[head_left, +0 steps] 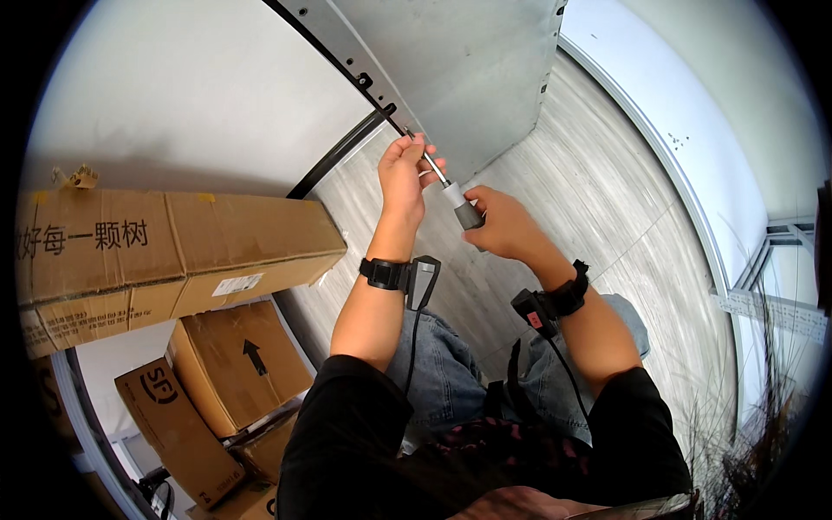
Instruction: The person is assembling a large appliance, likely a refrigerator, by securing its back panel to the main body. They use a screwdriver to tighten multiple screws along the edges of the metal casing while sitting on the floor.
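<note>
My right hand (505,224) is wrapped round the grey handle of a screwdriver (458,200), whose shiny shaft slants up and left. At the shaft's front end, the fingers of my left hand (402,176) are pinched together. A small metal end pokes out past these fingertips; I cannot tell whether it is the screwdriver's tip or a screw. It points at the black-edged lower corner of a large grey metal panel (477,74), beside a row of holes and small black fittings.
Cardboard boxes are at the left: a long one (186,247) on a metal-framed shelf, several others (247,364) below. A white wall (208,95) rises behind them. Pale wood-look floor (598,182) lies under my jeans-clad legs. Cabled black devices are strapped to both my wrists.
</note>
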The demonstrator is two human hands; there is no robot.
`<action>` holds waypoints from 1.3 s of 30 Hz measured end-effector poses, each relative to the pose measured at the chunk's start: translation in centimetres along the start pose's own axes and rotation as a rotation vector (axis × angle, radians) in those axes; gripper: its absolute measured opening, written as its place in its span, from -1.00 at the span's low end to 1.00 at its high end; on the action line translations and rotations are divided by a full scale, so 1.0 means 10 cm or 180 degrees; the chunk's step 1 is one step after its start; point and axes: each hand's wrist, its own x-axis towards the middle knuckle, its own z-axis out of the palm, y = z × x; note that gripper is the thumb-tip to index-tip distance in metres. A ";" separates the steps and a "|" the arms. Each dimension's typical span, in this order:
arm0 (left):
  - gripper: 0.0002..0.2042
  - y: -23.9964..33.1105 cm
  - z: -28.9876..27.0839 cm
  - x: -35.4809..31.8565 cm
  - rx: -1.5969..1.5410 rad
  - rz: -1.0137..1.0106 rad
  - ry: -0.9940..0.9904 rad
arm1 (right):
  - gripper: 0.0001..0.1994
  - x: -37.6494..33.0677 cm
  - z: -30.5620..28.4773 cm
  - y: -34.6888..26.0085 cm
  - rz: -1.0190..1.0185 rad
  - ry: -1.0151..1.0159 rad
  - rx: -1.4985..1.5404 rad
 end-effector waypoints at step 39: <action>-0.78 -0.21 0.11 0.05 0.0320 0.0478 -0.0370 | -0.58 -0.19 -0.18 0.16 -0.0064 0.0388 -0.0339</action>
